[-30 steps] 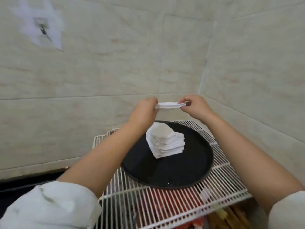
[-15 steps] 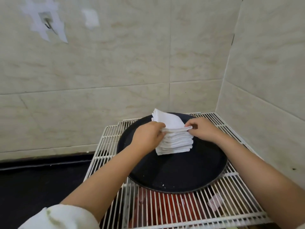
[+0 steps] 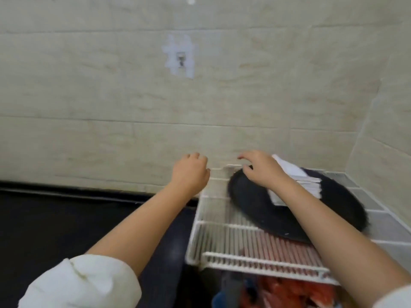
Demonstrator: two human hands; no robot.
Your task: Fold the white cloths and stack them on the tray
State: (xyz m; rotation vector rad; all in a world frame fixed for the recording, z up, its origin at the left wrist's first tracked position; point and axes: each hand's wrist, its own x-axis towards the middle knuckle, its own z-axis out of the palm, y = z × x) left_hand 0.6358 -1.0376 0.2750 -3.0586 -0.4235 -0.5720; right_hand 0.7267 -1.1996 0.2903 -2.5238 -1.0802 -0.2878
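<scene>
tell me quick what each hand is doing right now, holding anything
Left hand: fingers loosely curled, holding nothing, left of the tray.
Right hand: fingers relaxed, holding nothing, above the tray beside the stack of cloths.

Wire rack (image 3: 222, 241) sits against the back wall (image 3: 111, 107), in the corner with the right wall (image 3: 389, 130). Tray (image 3: 255, 207) lies on the rack toward its back right. Stack of folded cloths (image 3: 295, 181) on the tray, toward its back edge. Right hand (image 3: 260, 170) over the tray's back-left rim, forearm crossing in front of the stack. Left hand (image 3: 191, 172) at the rack's back-left corner, left of the tray. Countertop (image 3: 66, 218) runs left of the rack.
</scene>
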